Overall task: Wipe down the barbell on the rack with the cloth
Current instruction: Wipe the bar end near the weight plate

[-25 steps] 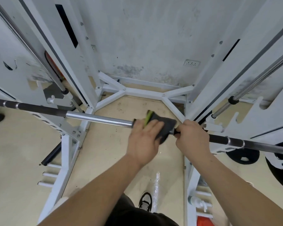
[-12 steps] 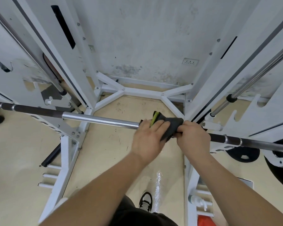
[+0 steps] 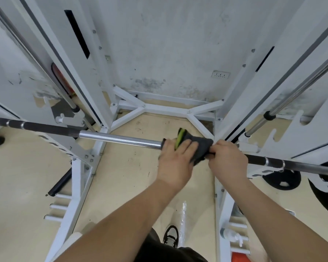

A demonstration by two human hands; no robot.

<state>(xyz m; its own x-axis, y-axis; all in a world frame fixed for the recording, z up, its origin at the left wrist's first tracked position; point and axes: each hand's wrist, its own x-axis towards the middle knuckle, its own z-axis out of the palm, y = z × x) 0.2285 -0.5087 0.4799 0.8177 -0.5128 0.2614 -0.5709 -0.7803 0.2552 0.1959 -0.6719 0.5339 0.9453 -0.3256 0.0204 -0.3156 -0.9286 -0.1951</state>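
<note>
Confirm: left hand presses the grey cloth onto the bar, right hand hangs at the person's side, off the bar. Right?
Not quite. The head view shows the right hand is not at the side: it grips the bar right beside the cloth. The rest holds: the left hand presses the grey cloth onto the bar.

A gym, seen from inside a white steel rack [image 3: 165, 108]: a barbell [image 3: 121, 138] lies across the middle of the frame, a black weight plate [image 3: 284, 179] sits at lower right, storage pegs [image 3: 57, 207] jut out lower left, and a chrome guide rod [image 3: 299, 91] slants down the upper right.
</note>
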